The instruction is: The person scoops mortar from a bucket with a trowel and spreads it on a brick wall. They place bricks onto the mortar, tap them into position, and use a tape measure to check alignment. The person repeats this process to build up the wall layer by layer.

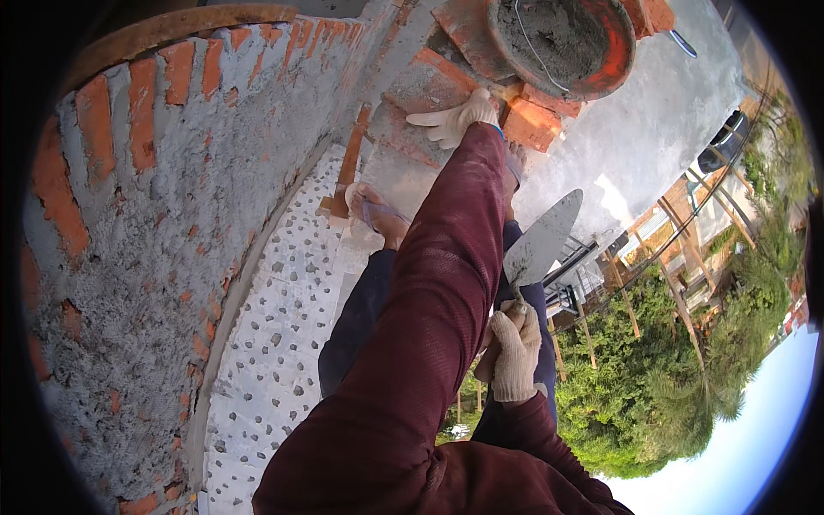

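So the left hand [455,118], in a white work glove, is reaching way out ahead and resting flat on a red brick [536,120], fingers loosely spread over its near end rather than wrapped around it. That brick is sitting just below the orange mortar bucket [614,51], and its long axis is running off to the right, away from the fingertips.

The right hand [515,356] is hanging back close to the body, fist closed round the handle of a pointed brick trowel [542,240], blade angling up and to the right. So the left hand is clearly the nearer one to both brick and bucket. The rough brick wall [146,215] is curving along the left side.
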### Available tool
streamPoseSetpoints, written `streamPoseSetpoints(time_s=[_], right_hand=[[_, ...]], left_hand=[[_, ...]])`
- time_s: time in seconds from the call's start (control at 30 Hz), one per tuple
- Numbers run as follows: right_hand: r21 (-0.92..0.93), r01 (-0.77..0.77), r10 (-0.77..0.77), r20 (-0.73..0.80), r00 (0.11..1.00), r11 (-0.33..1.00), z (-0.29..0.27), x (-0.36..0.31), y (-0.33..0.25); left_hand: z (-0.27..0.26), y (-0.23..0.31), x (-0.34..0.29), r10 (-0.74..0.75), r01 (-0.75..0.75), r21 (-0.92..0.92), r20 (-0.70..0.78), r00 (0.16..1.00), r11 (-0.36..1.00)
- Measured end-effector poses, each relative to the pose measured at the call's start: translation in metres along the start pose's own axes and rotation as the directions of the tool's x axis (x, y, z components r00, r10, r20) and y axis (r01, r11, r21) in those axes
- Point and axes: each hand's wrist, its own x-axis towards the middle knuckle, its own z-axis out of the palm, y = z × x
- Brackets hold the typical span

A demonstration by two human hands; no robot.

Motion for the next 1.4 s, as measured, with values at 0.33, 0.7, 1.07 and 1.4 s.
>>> streamPoseSetpoints(time_s=[0.33,0.7,1.07,1.4], right_hand=[[-0.097,0.192,-0.144,0.367,0.919,0.977,0.017,0.017,-0.041],[0.092,0.199,-0.194,0.784,0.589,0.976,0.126,-0.144,-0.179],[-0.02,0.868,-0.69,0.597,0.409,0.497,0.125,-0.353,-0.271],[0.29,0.721,-0.559,0.814,0.16,0.629,0.109,-0.461,-0.303]], left_hand=[[-0.294,-0.033,-0.022,0.159,0.682,-0.554,0.818,0.553,0.478],[-0.518,-0.023,-0.207,0.56,0.76,-0.392,0.827,0.044,0.518],[-0.638,0.084,-0.358,0.836,-0.866,-0.286,0.498,0.231,0.41],[-0.752,0.101,-0.456,0.953,-0.672,-0.689,0.288,0.091,0.272]])
